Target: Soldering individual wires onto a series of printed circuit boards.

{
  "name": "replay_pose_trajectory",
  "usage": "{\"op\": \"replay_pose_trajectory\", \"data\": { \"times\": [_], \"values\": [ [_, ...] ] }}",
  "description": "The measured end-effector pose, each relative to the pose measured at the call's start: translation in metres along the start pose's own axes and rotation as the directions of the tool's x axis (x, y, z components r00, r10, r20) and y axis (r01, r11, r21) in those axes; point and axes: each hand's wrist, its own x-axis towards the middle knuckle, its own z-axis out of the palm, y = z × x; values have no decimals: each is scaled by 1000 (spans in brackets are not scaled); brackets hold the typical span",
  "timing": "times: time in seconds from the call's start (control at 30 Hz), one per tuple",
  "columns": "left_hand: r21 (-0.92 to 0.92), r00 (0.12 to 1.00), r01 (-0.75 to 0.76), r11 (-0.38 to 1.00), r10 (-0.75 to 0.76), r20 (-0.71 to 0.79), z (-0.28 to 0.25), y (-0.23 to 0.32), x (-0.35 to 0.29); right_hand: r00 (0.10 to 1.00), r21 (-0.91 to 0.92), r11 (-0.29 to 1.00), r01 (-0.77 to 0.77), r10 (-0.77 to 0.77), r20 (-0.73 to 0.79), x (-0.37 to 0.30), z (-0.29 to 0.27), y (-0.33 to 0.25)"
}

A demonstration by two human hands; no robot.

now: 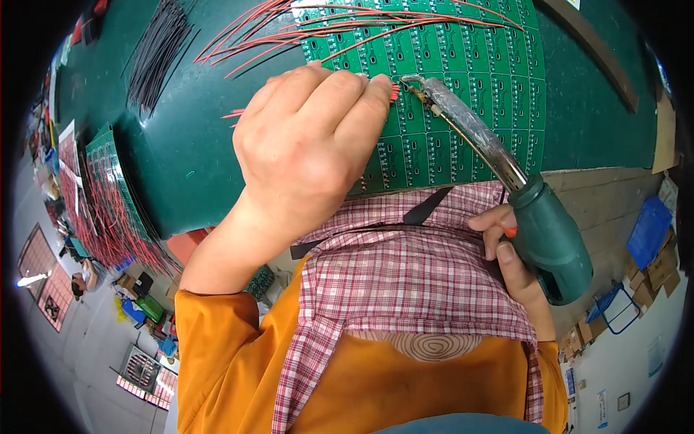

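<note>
A large green panel of circuit boards (499, 101) lies at the table's front edge. My left hand (311, 137), closed, covers the panel's left part. Red wire ends (395, 92) poke out beside its fingertips, and more red ends stick out on its other side. My right hand (517, 264) grips a green-handled soldering gun (553, 235) below the panel. A finger lies near its orange-red trigger. The metal barrel slants up and left over the boards, its bent tip close to my left fingertips. Whether the tip touches a board, I cannot tell.
Long red wires (340, 30) lie across the panel's far edge. A bundle of black wires (160, 54) rests at the far left. Stacked panels with red wires attached (108, 188) stand at the left table edge. A dark bar (593, 47) lies at the far right.
</note>
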Motion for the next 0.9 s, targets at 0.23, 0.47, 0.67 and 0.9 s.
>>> {"op": "replay_pose_trajectory", "data": {
  "times": [0.23,0.47,0.67,0.9],
  "values": [
    [35,995,-30,999,33,-97,8,0,-2,978,-474,855,208,-170,123,-2,0,-1],
    [60,997,-26,998,30,-65,7,2,-1,925,-792,507,341,-331,187,-1,3,4],
    [44,999,22,999,-24,47,-4,7,2,946,-519,792,322,-295,137,-3,1,-3],
    [6,997,-34,999,34,-70,6,-1,3,928,-508,778,369,-340,152,-5,3,-4]
  ]
}}
